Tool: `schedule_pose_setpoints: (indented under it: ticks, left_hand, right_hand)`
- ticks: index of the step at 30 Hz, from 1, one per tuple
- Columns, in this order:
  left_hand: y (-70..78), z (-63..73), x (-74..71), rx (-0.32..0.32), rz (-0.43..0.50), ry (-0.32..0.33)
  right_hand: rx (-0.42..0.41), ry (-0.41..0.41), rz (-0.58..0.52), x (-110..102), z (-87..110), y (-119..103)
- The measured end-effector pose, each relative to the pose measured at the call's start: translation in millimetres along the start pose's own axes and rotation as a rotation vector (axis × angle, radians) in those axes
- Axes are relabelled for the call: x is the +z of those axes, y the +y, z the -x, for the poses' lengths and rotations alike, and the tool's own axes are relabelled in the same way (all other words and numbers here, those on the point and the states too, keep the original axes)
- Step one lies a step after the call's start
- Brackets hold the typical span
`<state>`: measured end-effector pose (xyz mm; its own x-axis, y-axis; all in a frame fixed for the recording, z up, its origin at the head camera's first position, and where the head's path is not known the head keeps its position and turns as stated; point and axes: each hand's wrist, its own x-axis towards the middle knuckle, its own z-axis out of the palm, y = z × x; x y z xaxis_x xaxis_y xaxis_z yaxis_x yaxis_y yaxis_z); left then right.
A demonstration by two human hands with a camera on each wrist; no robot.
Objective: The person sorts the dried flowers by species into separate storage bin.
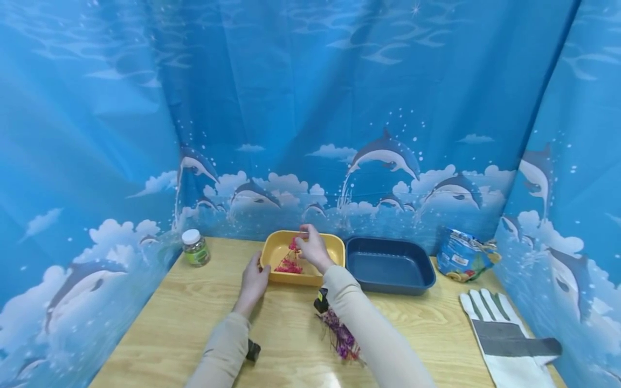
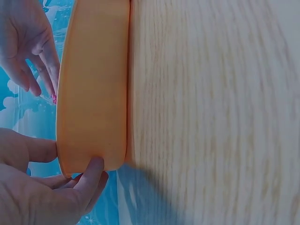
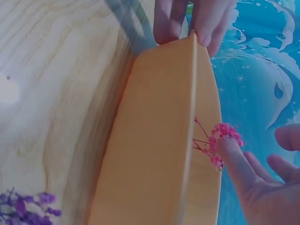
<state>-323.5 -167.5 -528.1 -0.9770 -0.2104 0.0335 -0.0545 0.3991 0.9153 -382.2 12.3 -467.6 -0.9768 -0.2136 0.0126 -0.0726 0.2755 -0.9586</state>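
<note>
A yellow tray [image 1: 271, 276] stands on the table and holds a sprig of small pink flowers [image 1: 289, 266]. My left hand [image 1: 255, 280] grips the tray's left end, thumb on the rim and fingers against the outer wall, as the left wrist view shows. Over the tray is my right hand [image 1: 314, 249]; in the right wrist view one extended finger touches the pink blossoms [image 3: 226, 136], while thumb and other fingers stay apart. Purple dried flowers [image 1: 343, 337] lie on the table by the right forearm, which partly covers them.
Right of the yellow tray stands a dark blue tray [image 1: 388, 286]. Farther right are a blue snack bag [image 1: 458, 256] and a white-and-grey glove [image 1: 509, 339]. A white-capped jar [image 1: 196, 249] stands at back left. A dolphin-print curtain [image 1: 291, 134] hangs behind the table.
</note>
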Motion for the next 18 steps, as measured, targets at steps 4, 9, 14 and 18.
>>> schedule_pose_setpoints:
  ticks: [4, 9, 14, 18]
  left_hand:
    - [0.4, -0.1, -0.9, -0.004, 0.001, -0.004]
    - [0.7, -1.0, -2.1, -0.013, 0.014, -0.012]
    - [0.6, -1.2, -2.1, -0.036, 0.025, -0.024]
    - [0.4, 0.7, -0.2, -0.021, 0.016, -0.017]
  right_hand:
    - [-0.023, -0.006, 0.08, -9.6, 2.4, -4.4]
    - [-0.051, -0.001, 0.168, -27.1, 10.1, -12.4]
    - [-0.141, -0.072, 0.411, -39.8, 16.3, -17.5]
    - [-0.283, -0.245, 0.805, -38.5, 15.8, -11.7]
